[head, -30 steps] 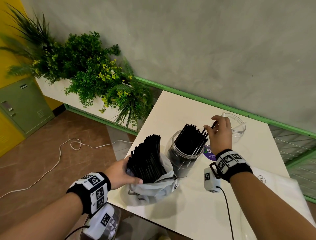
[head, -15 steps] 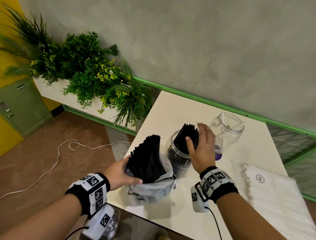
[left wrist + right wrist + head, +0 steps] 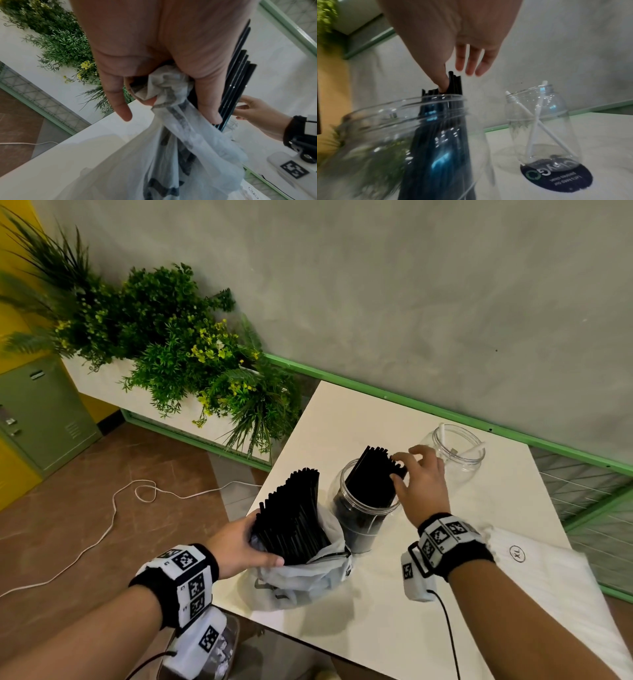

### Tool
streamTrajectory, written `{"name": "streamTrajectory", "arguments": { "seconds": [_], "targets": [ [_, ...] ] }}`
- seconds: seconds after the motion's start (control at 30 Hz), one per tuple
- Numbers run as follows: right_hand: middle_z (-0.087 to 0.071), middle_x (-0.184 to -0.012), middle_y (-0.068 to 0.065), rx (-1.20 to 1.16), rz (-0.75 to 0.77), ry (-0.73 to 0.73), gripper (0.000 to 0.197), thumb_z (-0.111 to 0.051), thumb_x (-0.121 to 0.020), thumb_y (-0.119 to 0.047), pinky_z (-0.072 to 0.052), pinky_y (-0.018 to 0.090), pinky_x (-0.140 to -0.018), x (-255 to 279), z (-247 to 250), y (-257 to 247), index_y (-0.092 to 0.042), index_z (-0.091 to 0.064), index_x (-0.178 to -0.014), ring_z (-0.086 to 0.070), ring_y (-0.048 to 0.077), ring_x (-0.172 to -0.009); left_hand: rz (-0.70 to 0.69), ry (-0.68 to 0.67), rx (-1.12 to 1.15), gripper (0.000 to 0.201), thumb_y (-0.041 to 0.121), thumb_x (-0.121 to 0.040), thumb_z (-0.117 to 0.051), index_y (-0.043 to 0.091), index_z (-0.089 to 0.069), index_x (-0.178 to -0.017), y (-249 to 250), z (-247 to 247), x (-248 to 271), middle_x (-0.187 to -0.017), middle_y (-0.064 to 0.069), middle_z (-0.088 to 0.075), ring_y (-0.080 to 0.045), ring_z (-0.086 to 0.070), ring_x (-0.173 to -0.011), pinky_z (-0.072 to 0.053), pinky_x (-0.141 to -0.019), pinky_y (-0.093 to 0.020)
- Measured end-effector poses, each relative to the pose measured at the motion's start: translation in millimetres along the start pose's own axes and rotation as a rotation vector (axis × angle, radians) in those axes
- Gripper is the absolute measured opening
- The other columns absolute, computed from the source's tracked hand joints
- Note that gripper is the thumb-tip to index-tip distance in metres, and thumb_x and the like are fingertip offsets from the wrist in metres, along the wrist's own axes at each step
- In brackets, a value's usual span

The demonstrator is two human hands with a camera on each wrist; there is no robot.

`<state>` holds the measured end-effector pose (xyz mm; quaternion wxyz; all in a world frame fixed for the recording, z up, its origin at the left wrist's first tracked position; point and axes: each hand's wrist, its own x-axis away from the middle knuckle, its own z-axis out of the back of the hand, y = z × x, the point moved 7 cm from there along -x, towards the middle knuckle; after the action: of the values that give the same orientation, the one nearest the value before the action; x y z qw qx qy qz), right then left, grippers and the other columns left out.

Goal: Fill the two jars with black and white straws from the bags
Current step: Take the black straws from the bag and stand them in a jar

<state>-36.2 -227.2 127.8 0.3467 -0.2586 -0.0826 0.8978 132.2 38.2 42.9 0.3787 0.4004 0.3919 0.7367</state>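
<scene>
**Holding the black-straw bag, R hand on the jar's straws**

Gripping the bag [image 3: 301, 580] w/ my left hand [image 3: 236, 546], fingers curled round its crumpled plastic neck and the black straws in bag [image 3: 294, 515], which stick up out of it, tilted. Bag sits at the table's [image 3: 479, 628] 7 o'clock corner.

My right hand [image 3: 419, 484] is over the near jar [image 3: 363, 508], at 1 o'clock from the bag and just beside it. Fingers loosely spread, not clamped; thumb tip touches the tops of the black straws in jar [image 3: 373, 477], other fingers apart above them. Those straws lean toward 1 o'clock, ends above the rim.

Far jar [image 3: 459, 453] stands at 1 o'clock of the near one, apart from it, w/ two white straws [image 3: 537, 125] crossed inside. It rests on a dark round sticker [image 3: 556, 177].

White straw bag [image 3: 548, 587], marked XL, lies flat at the table's 4 o'clock edge.
</scene>
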Motion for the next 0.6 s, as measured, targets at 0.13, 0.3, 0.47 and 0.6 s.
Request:
{"name": "streamTrajectory", "arguments": {
  "seconds": [0.13,0.3,0.47,0.6],
  "targets": [
    [-0.056,-0.094,0.005,-0.191,-0.028,0.006,0.014,-0.060,-0.084,0.004,-0.049,0.033,-0.077,-13.7,7.2,12.4,-0.006,-0.068,-0.089,-0.057,0.023,-0.076,-0.004,-0.001,0.008,0.092,0.075,-0.026,-0.077,0.045,-0.047,-0.107,1.3,0.1,-0.3,-0.113,0.020,-0.060,0.003,-0.054,-0.108,-0.042,-0.096,-0.022],
    [-0.059,-0.098,0.008,-0.178,0.010,0.025,0.015,-0.061,-0.083,0.003,-0.047,0.036,-0.083,-23.0,10.9,15.5,-0.007,-0.070,-0.091,-0.058,0.029,-0.089,-0.005,-0.006,-0.036,0.080,0.062,-0.037,-0.081,0.045,-0.047,-0.107,1.4,0.5,-0.3,-0.113,0.020,-0.061,-0.001,-0.056,-0.109,-0.043,-0.096,-0.024],
    [-0.046,-0.135,0.013,-0.226,-0.020,-0.019,0.039,-0.048,-0.095,-0.028,-0.026,0.028,-0.107,-2.5,4.1,13.2,-0.009,-0.054,-0.129,-0.040,0.028,-0.128,-0.010,-0.008,0.014,0.079,0.056,-0.039,-0.084,0.043,-0.049,-0.109,0.0,-0.1,-0.5,-0.112,0.016,-0.064,0.001,-0.057,-0.109,-0.044,-0.100,-0.028],
    [-0.019,-0.157,0.006,-0.187,-0.100,-0.332,0.061,-0.047,-0.098,-0.036,-0.017,0.031,-0.113,12.0,-28.4,11.9,-0.013,-0.023,-0.149,-0.019,0.019,-0.144,-0.012,-0.004,0.010,0.081,0.061,-0.035,-0.083,0.044,-0.049,-0.107,1.4,-0.6,-0.3,-0.110,0.017,-0.064,0.004,-0.056,-0.106,-0.044,-0.098,-0.025]
  ]
}}
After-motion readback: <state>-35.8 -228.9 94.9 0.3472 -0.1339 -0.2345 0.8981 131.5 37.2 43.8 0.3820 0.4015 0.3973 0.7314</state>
